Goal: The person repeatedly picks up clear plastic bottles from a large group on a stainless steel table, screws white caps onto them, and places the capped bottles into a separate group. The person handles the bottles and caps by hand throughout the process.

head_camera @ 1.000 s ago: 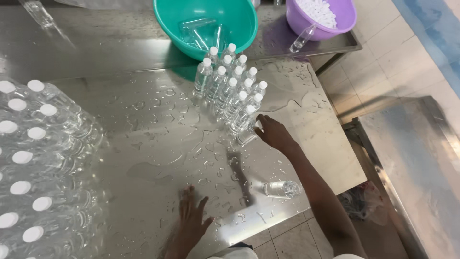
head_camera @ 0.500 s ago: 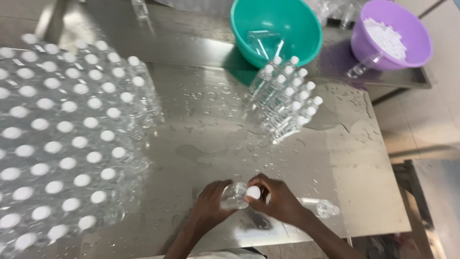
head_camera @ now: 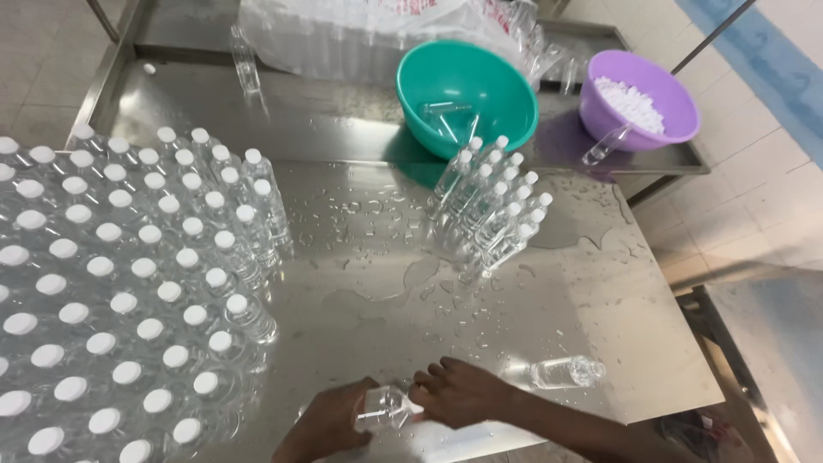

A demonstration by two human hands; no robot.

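Small clear plastic bottle (head_camera: pixel 384 409) lying tilted at near table edge (head_camera: pixel 600 283), gripped by left hand (head_camera: pixel 330 424); right hand (head_camera: pixel 459 393) pinching white cap (head_camera: pixel 417 408) end. Capping step apparently underway. Next likely needing upright placing beside capped bottle mass (head_camera: pixel 111 291).
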